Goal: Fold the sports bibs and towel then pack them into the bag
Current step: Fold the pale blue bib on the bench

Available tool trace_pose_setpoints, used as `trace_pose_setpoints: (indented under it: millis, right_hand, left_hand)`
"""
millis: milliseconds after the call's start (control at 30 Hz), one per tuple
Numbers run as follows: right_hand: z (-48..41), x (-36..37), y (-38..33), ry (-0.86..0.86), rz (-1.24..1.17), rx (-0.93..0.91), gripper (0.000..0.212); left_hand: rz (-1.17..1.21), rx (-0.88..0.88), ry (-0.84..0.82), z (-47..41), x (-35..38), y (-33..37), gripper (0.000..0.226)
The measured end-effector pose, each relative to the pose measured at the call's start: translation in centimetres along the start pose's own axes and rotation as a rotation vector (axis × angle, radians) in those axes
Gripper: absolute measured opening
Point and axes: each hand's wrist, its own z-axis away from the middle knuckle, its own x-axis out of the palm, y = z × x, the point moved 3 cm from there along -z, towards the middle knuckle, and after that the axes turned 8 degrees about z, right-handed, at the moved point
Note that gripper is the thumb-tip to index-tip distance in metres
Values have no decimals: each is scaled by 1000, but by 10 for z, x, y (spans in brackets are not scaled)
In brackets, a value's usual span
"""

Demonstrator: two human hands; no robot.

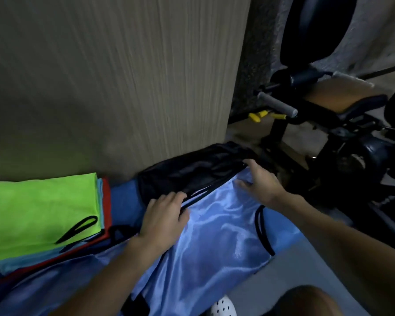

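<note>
A shiny light-blue bib (217, 242) with black trim lies spread out in front of me. My left hand (163, 215) rests on its upper left edge, fingers flat over the black trim. My right hand (259, 180) lies with spread, straight fingers on the bib's top right corner. Just behind both hands a black bag (192, 172) lies slumped against the wall. To the left sits a folded stack with a neon-green bib (39, 210) on top, and blue and red layers (106, 208) showing beneath it.
A wood-grain panel (114, 83) rises directly behind the bag and the stack. On the right stands a black exercise machine (328, 124) with a tan seat, a grey foam handle and yellow parts. A white perforated shoe (222, 305) and my knee show at the bottom.
</note>
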Motion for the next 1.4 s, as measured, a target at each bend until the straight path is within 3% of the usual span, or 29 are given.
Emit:
trace_pose_setpoints:
  millis: [233,433,633,733,867,1000,1133,1233,1400]
  right_hand:
    - [1,20,6,180,240,35,81]
    - [35,7,-21,320,227,-62,64]
    - [93,33,-112,307,53,-372,29]
    - [121,51,-173,253,-71,-544,28]
    - [151,86,-242,111,-121,-786,14]
    - [166,124,-290,-86,-96,-921,15]
    - [173,153,-320,-242,20,-1044,49]
    - [171,158,-332,-174,15,-1029,48]
    - [165,154,-343,-26,-71,-1012,31]
  left_hand:
    - [-10,-26,27,-3,5,2,31]
    - [39,38,125,28,-43,11,31]
    - [140,-49,215,116,-102,-35,26]
    - [236,-200,284,174,-122,-76,29]
    - [234,-459,366,248,-140,-126,13]
    - [205,-605,337,292,-143,-165,19]
    - [413,-799,339,295,-136,-184,39]
    - [546,-854,315,293,-131,-194,46]
    - [555,-819,288,293,-129,-198,34]
